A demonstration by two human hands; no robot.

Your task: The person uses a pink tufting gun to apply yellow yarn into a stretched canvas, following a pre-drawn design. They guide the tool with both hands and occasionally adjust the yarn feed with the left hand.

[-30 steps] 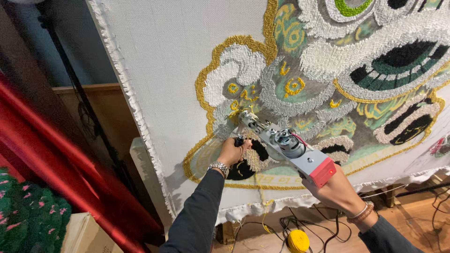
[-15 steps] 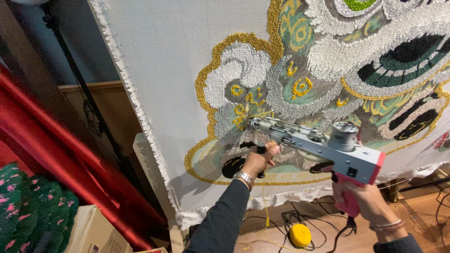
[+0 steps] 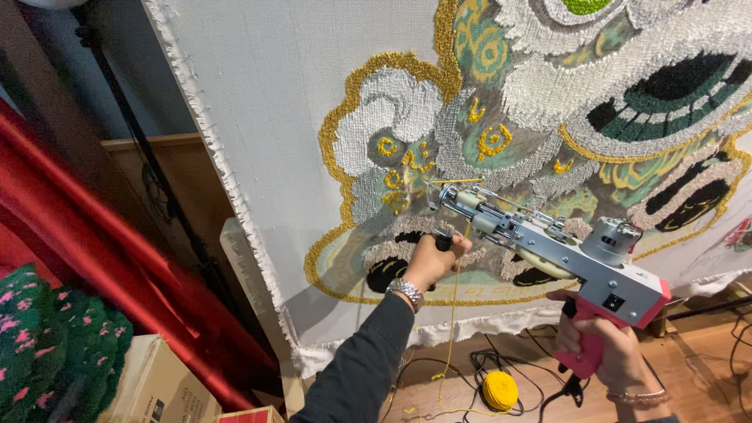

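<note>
A grey and pink tufting gun (image 3: 564, 254) points at a white cloth (image 3: 298, 117) stretched upright, with a half-tufted gold, white, green and black pattern (image 3: 548, 102). My left hand (image 3: 432, 258) grips the gun's black front handle near the cloth. My right hand (image 3: 607, 352) holds the pink rear grip, lower right. The gun's needle tip sits at the yellow patch of the pattern. A yellow thread (image 3: 454, 313) hangs from the gun down to a yellow yarn ball (image 3: 500, 389) on the floor.
Red fabric (image 3: 94, 235) slants across the left. A green piece with pink spots (image 3: 47, 352) and cardboard boxes (image 3: 160, 388) lie at the lower left. Black cables (image 3: 501, 356) run over the wooden floor below the cloth.
The view has shifted and both hands with the gun now sit lower and further right in it. The gun's tip stays near the yellow patch.
</note>
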